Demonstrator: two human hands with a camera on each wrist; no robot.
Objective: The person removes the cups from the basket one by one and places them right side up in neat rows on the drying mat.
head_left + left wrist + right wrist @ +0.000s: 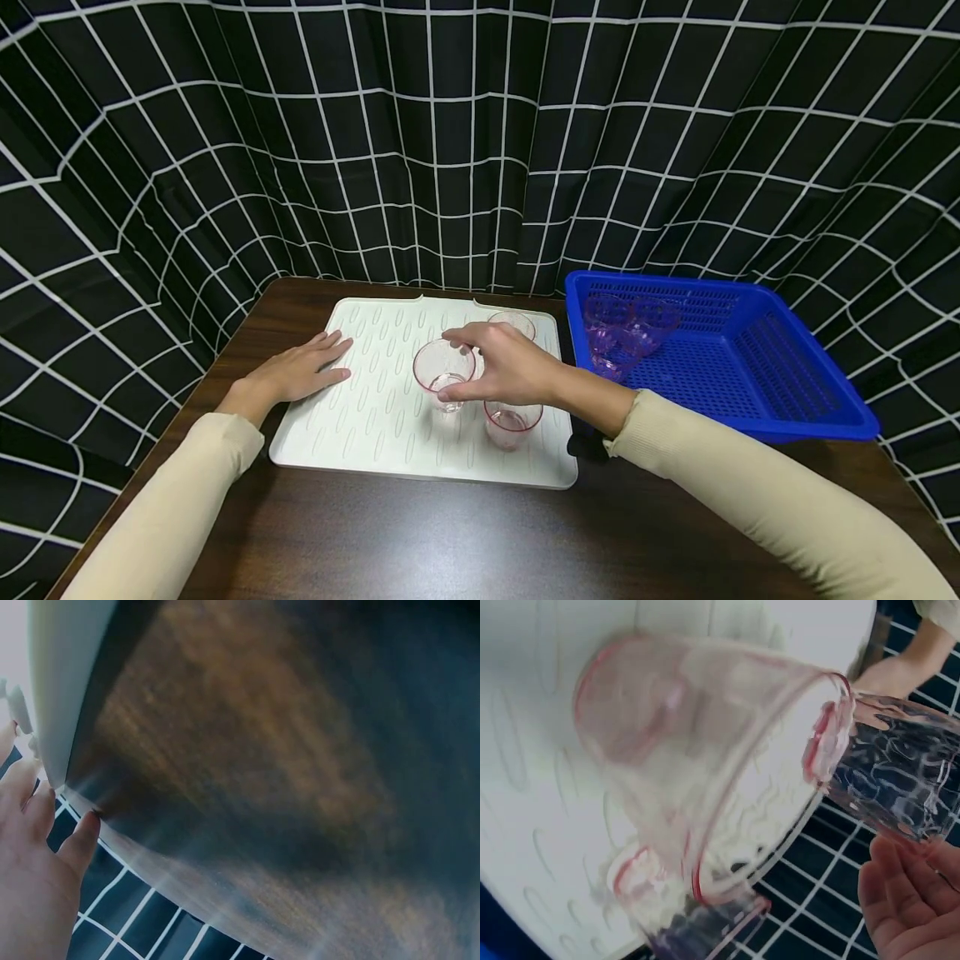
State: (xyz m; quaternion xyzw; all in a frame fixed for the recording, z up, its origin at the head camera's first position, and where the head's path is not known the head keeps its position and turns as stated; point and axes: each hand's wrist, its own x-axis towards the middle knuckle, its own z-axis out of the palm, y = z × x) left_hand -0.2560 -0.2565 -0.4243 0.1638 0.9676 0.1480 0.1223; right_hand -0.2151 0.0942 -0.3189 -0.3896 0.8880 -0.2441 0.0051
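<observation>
My right hand [517, 367] grips a clear, pink-rimmed drinking glass [444, 360] by its sides, thumb and fingers on opposite sides. The glass has its mouth up over the middle of a white draining board [352, 433] with raised oval ridges; whether its base touches cannot be told. One similar glass [510, 423] stands on the board in front of that hand, and another [516, 320] stands behind it, partly hidden. In the right wrist view, the held glass [900, 772] is beyond a large, near glass [697, 727]. My left hand [303, 368] rests, fingers extended, on the board's left edge.
A blue perforated basket [757, 375] stands to the right of the board, with several pinkish clear glasses [618, 333] at its left end. Dark wooden table [390, 533] shows in front. A black curtain [480, 150] with white grid lines surrounds the table's back and sides.
</observation>
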